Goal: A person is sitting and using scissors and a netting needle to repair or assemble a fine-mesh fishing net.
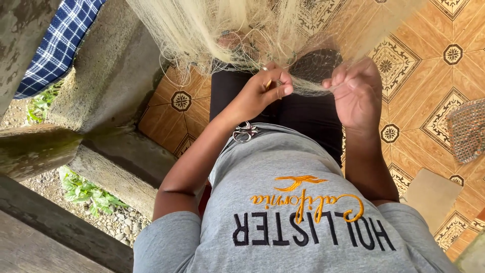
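A pale, fine fishing net (222, 30) hangs down in front of me and spreads over my knees. My left hand (262, 91) pinches a small slim tool, yellowish at its tip, against the net's lower edge. My right hand (356, 91) is closed on a bunched strand of the same net, a little to the right. The two hands are close together, with stretched mesh between them. A small pair of metal scissors (246, 132) lies on my lap on the grey shirt, just below my left wrist.
A concrete railing (111, 76) with a blue checked cloth (58, 45) over it runs along the left. Patterned orange floor tiles (429, 76) lie to the right, with a woven mesh object (467, 129) at the right edge. Gravel and weeds show beyond the railing.
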